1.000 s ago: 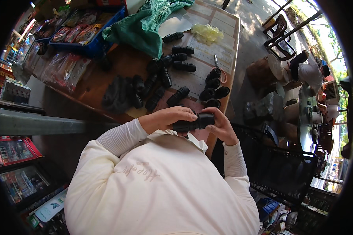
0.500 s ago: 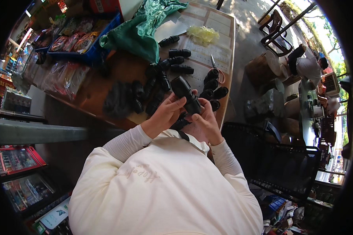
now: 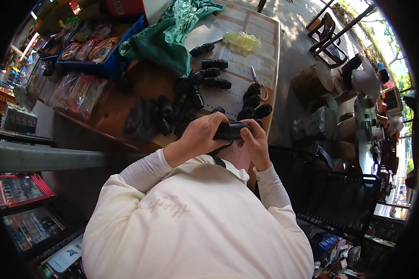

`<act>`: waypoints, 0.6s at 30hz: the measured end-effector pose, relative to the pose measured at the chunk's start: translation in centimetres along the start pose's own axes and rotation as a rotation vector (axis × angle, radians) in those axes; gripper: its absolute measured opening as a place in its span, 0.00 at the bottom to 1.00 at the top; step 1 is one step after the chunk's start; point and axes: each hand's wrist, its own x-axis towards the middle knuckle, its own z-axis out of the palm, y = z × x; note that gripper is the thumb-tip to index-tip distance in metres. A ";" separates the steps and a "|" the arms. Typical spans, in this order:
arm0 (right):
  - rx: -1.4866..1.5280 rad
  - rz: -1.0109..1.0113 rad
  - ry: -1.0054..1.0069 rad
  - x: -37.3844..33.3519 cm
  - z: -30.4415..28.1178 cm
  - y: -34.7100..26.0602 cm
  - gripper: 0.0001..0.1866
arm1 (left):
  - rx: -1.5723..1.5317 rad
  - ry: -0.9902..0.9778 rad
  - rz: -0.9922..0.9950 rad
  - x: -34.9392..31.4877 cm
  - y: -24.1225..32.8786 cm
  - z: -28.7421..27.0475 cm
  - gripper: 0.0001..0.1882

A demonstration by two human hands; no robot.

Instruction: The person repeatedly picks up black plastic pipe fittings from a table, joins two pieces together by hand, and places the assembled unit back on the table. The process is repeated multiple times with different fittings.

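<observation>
A black plastic pipe coupling (image 3: 228, 131) lies sideways between my hands, close to my body at the table's near edge. My left hand (image 3: 199, 136) is wrapped round its left end. The fingers and thumb of my right hand (image 3: 255, 140) grip the right end. More black couplings (image 3: 214, 64) are spread on the table beyond my hands, several toward the far middle and others in a pile (image 3: 179, 100) to the left. Another group of couplings (image 3: 252, 101) stands to the right of the middle. Part of the held coupling is hidden by my fingers.
A green plastic bag (image 3: 160, 46) and a crumpled yellowish bag (image 3: 242, 42) lie on the table (image 3: 265, 35). Scissors (image 3: 253, 74) rest near the right edge. A blue crate (image 3: 125, 51) of packets stands far left, with a black chair (image 3: 330, 195) at right.
The coupling has turned from a steep slant to nearly level and come lower, nearer my body. My left hand has shifted over its left end; my right hand has moved slightly right.
</observation>
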 end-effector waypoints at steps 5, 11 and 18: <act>-0.281 -0.416 -0.006 -0.1 0.3 -0.9 0.29 | -0.199 0.011 -0.092 0.1 -0.3 -0.5 0.25; -0.110 -0.039 0.016 0.4 0.2 -1.0 0.20 | 0.007 0.128 0.077 0.4 0.3 -0.2 0.24; -0.214 -0.041 -0.039 0.1 0.2 -1.0 0.15 | -0.104 -0.059 -0.035 0.1 0.3 -0.9 0.23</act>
